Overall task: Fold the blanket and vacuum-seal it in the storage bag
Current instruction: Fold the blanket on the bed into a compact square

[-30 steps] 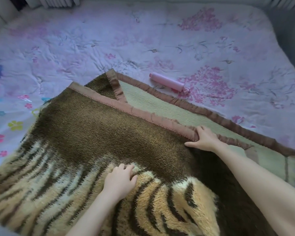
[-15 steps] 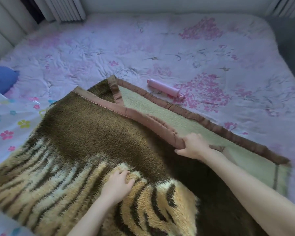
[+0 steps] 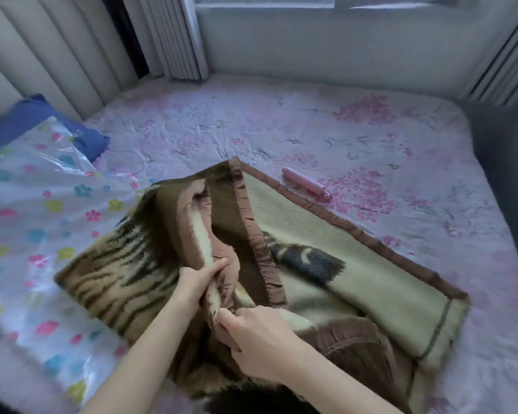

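A tiger-striped blanket [image 3: 356, 264] with a brown ribbon border lies partly folded on the bed, its pale green underside showing on the right. My left hand [image 3: 196, 283] grips a raised fold of the top layer near the middle. My right hand [image 3: 251, 339] grips the same bunched edge just below it. The lifted layer stands up in a ridge between my hands and the far corner. A clear storage bag [image 3: 36, 234] printed with coloured flowers lies flat to the left of the blanket. A pink hand pump [image 3: 307, 183] lies beyond the blanket.
The bed [image 3: 341, 130] has a pink floral sheet. A blue cushion [image 3: 42, 124] sits at the far left by the padded headboard [image 3: 42, 61]. A wall and curtains [image 3: 174, 37] close off the far side. A dark gap runs along the bed's right edge.
Both hands left their flat spots on the blanket and now grasp its brown-edged top layer, pulling it up and back toward me. The view tilted up, revealing the bag and wall.
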Motion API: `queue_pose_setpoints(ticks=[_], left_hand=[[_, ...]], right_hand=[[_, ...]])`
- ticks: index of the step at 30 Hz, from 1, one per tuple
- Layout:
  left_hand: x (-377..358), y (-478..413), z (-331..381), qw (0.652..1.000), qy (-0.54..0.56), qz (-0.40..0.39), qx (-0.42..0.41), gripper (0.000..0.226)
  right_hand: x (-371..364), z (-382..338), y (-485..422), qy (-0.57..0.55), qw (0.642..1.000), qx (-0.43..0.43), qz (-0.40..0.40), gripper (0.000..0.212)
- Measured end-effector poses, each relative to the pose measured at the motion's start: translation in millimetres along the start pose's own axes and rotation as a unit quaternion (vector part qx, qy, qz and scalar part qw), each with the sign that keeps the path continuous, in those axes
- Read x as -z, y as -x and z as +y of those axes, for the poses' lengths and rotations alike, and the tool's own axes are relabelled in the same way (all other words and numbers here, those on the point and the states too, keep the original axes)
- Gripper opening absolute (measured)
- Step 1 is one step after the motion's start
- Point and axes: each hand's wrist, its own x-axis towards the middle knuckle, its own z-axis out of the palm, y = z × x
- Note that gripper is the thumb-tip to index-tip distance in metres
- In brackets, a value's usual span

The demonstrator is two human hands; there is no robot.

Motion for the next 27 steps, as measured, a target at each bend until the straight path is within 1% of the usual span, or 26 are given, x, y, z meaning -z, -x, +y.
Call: queue_pose_setpoints(ticks=[2, 4, 5, 7, 9, 10, 12, 13, 14, 16, 17, 18, 19, 20, 22, 23, 25, 27], left_hand=[[38.5, 1.8, -20.7, 0.998, -0.014, 0.062, -0.026, 0.104], [78.2, 1.2, -46.6, 0.994, -0.033, 0.099, -0.042, 0.105], [97.7, -4.1, -64.4, 0.992, -0.033, 0.112, -0.043, 0.107], [130.8, -4.0, -93.1, 0.991, -0.031, 0.132, -0.023, 0.105], [154.9, 9.5, -107.6, 0.990, -0.008, 0.140, 0.022, 0.092], [161.1, 15.3, -112.1, 0.988, 0.010, 0.145, 0.048, 0.081], [177.8, 11.9, -129.0, 0.986, 0.042, 0.139, 0.083, 0.068], [185.4, 10.0, -136.9, 0.986, 0.048, 0.131, 0.089, 0.066], [192.0, 6.9, -144.8, 0.985, 0.040, 0.134, 0.097, 0.064], [204.3, 0.8, -157.9, 0.985, -0.018, 0.136, 0.107, 0.058], [209.6, -6.1, -163.1, 0.984, -0.051, 0.125, 0.115, 0.059], [211.5, -8.2, -163.2, 0.981, -0.086, 0.110, 0.131, 0.065], [213.2, -16.5, -163.7, 0.979, -0.122, 0.091, 0.135, 0.078], [212.6, -22.8, -156.7, 0.972, -0.180, 0.073, 0.133, 0.092], [204.9, -39.6, -140.7, 0.948, -0.307, 0.056, 0.062, 0.113], [197.6, -52.1, -129.1, 0.932, -0.358, 0.049, 0.008, 0.117], [174.7, -70.1, -101.4, 0.903, -0.423, 0.042, -0.071, 0.115], [151.1, -96.7, -83.6, 0.866, -0.493, 0.015, -0.082, 0.119]], right_hand=[[-15.3, -34.8, 9.3, -0.007, 0.999, 0.028, -0.014, 0.022], [-31.7, -61.1, 15.0, 0.000, 0.999, 0.048, -0.008, 0.035], [-39.0, -71.8, 17.2, -0.012, 0.999, 0.040, -0.019, 0.040], [-48.7, -86.3, 18.5, -0.031, 0.998, 0.014, -0.053, 0.052], [-54.8, -91.4, 15.8, -0.014, 0.996, -0.026, -0.085, 0.060], [-56.4, -88.2, 16.0, 0.012, 0.992, -0.051, -0.117, 0.063], [-57.5, -78.7, 16.6, 0.079, 0.967, -0.092, -0.223, 0.064], [-57.1, -71.5, 16.9, 0.100, 0.951, -0.108, -0.273, 0.059], [-59.1, -63.3, 17.8, 0.098, 0.939, -0.122, -0.307, 0.053], [-62.9, -47.4, 22.5, 0.049, 0.928, -0.161, -0.333, 0.043], [-67.0, -42.3, 23.5, 0.016, 0.925, -0.189, -0.328, 0.040], [-67.8, -38.4, 25.1, -0.012, 0.924, -0.212, -0.317, 0.036], [-67.1, -35.5, 25.1, -0.031, 0.924, -0.232, -0.303, 0.030], [-65.7, -35.0, 25.3, -0.051, 0.921, -0.253, -0.292, 0.024], [-59.1, -31.8, 28.1, -0.075, 0.917, -0.278, -0.276, 0.011], [-58.8, -30.8, 29.4, -0.092, 0.911, -0.298, -0.269, 0.009], [-54.9, -30.5, 34.7, -0.110, 0.900, -0.326, -0.267, 0.019], [-54.1, -28.8, 40.1, -0.119, 0.890, -0.352, -0.265, 0.022]])
